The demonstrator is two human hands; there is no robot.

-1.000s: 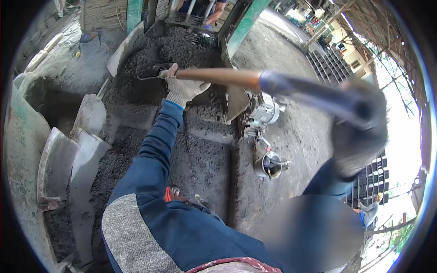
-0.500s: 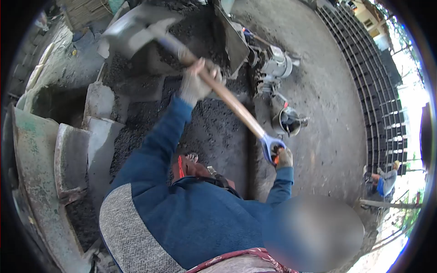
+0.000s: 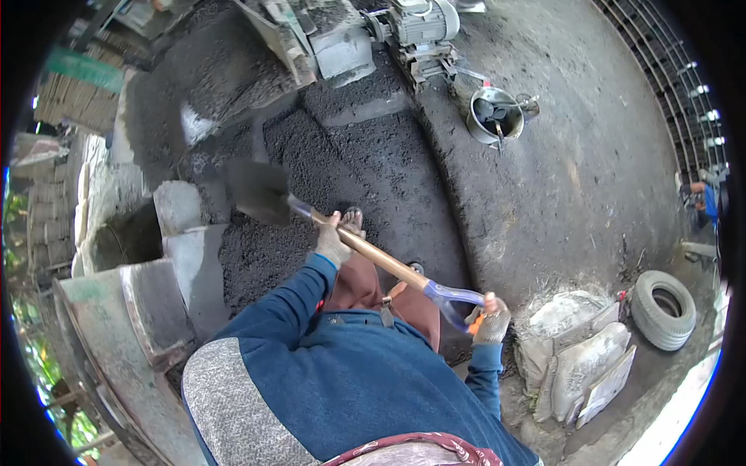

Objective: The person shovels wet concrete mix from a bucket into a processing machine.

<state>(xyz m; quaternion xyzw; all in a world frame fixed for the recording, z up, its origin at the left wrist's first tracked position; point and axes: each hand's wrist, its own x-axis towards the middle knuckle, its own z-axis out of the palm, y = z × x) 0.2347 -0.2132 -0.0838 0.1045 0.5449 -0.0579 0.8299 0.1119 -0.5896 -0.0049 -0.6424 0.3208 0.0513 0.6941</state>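
- The left hand [image 3: 332, 245], gloved, has its fingers wrapped tight round the wooden shaft of the shovel [image 3: 381, 259], about 1 third of the way up from the blade.
- The right hand [image 3: 492, 318], also gloved, is closed on the blue grip at the shaft's end, at 4 o'clock from the left hand.
- The shovel lies slanted across the person's front, and its blade [image 3: 260, 193] points to 10 o'clock, low over the dark gravel mix [image 3: 365, 155].
- I cannot tell whether the blade touches the mix.
- A sandalled foot [image 3: 352, 218] stands on the mix just beside the left hand, at 1 o'clock from it.
- 2 grey slabs [image 3: 180, 208] stand at 8 o'clock from the blade, close to it.
- A metal bucket [image 3: 483, 128] sits at 1 o'clock in the view, with a motor [image 3: 420, 23] at 12 o'clock.
- Filled sacks [image 3: 579, 361] and a tyre [image 3: 660, 299] lie at 3 to 4 o'clock from the right hand.
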